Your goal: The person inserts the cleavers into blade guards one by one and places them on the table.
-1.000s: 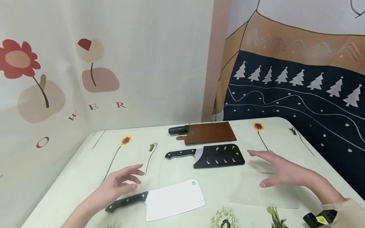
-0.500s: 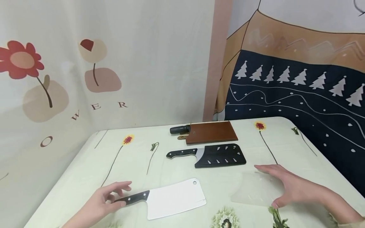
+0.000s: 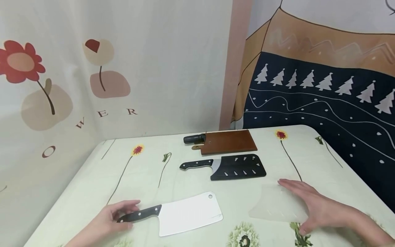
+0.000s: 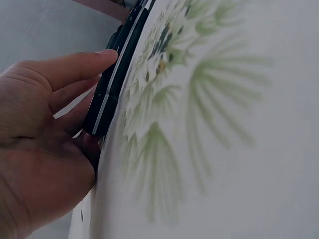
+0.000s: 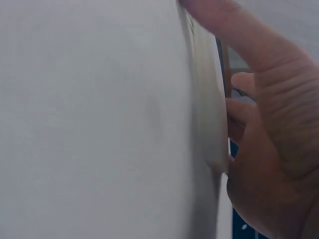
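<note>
A cleaver with a bright white blade and black riveted handle lies near the front of the table, its blade pointing right. My left hand is around the end of that handle, thumb on the near side and fingers on the far side. In the left wrist view the thumb tip lies against the black handle. To the right, a pale translucent blade cover lies flat. My right hand spans its right part, fingertips at the far edge and thumb down by the near edge; the palm hides that end.
Behind these lies a second cleaver with a black handle and a slotted black blade cover. Farther back sits a brown sheath with a dark handle beside it. A flower-print cloth covers the table; curtains stand behind.
Both hands have come down toward the table and outward, the left onto the cleaver's handle end, the right around the translucent cover. The cleavers and covers have stayed in place.
</note>
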`<action>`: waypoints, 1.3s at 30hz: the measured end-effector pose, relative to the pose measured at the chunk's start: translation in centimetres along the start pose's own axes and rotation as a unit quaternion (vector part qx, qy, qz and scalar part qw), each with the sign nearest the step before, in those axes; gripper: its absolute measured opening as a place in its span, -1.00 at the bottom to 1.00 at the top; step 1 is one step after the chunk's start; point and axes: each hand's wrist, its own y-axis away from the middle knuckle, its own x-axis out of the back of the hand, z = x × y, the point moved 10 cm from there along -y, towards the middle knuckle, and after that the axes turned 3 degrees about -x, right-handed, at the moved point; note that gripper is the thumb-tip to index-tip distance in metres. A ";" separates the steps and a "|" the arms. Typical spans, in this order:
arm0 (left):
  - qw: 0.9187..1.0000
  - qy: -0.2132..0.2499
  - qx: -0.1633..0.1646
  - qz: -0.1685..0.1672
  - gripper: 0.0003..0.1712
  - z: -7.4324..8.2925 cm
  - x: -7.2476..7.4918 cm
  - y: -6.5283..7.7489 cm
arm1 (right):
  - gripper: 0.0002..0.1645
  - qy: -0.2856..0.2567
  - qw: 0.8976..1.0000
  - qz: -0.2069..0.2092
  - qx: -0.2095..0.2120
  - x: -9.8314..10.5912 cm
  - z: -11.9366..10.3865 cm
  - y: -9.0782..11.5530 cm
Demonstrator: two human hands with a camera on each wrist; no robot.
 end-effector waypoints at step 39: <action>0.998 -0.042 0.034 0.025 -0.62 0.2 -0.2 -1.3 | 0.32 0.011 0.999 0.041 -0.018 1.0 1.5 -0.3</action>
